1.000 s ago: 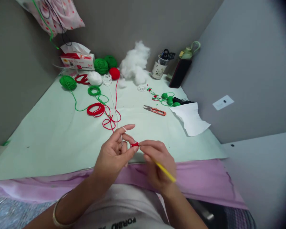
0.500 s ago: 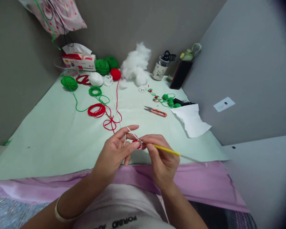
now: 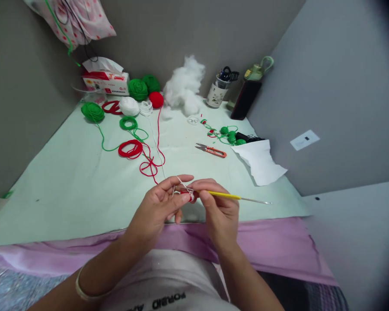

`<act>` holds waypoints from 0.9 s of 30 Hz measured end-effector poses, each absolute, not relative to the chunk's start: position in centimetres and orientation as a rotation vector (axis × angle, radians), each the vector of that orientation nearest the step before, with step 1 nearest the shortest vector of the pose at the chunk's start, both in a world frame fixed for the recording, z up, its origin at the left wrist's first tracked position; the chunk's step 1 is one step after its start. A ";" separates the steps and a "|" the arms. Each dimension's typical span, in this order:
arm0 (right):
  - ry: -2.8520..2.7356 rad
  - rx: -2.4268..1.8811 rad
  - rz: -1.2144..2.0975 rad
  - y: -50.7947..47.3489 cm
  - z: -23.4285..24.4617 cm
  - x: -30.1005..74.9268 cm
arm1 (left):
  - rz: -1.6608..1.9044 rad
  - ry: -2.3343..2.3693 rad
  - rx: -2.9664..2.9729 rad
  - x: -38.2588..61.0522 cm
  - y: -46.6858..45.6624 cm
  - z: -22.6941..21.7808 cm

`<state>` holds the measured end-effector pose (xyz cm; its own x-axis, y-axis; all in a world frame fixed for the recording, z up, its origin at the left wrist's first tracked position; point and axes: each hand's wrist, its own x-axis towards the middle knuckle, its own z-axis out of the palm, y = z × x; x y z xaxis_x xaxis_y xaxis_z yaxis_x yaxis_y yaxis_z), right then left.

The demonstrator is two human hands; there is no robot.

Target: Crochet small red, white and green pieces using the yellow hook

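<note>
Between the thumb and fingers of my left hand (image 3: 157, 202) is a small red and white crochet piece (image 3: 190, 197), mostly covered by the fingertips. White yarn (image 3: 182, 183) runs over my raised left index finger down to the piece. My right hand (image 3: 221, 207) is closed around a crochet hook with a yellow handle (image 3: 223, 195); its back metal end points to the right. The hook's working tip is at the piece, too small to make out clearly. Both hands meet just above the table's front edge.
Orange thread snips (image 3: 211, 150) lie ahead, with a white paper sheet (image 3: 259, 162) to their right. Red yarn coils (image 3: 130, 148), green yarn balls (image 3: 138, 89) and white stuffing (image 3: 184, 86) are spread behind. A dark phone (image 3: 246, 100) leans against a bottle (image 3: 256, 71).
The crochet hook has swung to a flatter angle, its back end higher and less blurred. My right hand has shifted slightly left, and my left index finger slightly right and down.
</note>
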<state>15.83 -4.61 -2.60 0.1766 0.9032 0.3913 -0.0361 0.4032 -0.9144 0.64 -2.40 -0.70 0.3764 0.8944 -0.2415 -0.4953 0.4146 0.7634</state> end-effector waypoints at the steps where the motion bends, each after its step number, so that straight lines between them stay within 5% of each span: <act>1: -1.170 -0.944 0.853 -4.5 -2.7 15.9 | 0.967 0.724 0.672 0.7 -2.5 -0.8; 8: -1.030 -0.907 1.054 -4.4 -2.4 16.4 | 0.943 0.822 0.746 0.0 -2.7 -0.7; 27: -1.551 -0.893 0.435 -5.8 -2.6 16.4 | 1.081 0.954 0.953 0.0 -3.0 -0.8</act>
<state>16.43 -5.79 -2.61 0.0301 0.7452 0.6662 0.2902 0.6313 -0.7192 -0.03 -2.97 -0.85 0.1950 0.9698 -0.1467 -0.2656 0.1962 0.9439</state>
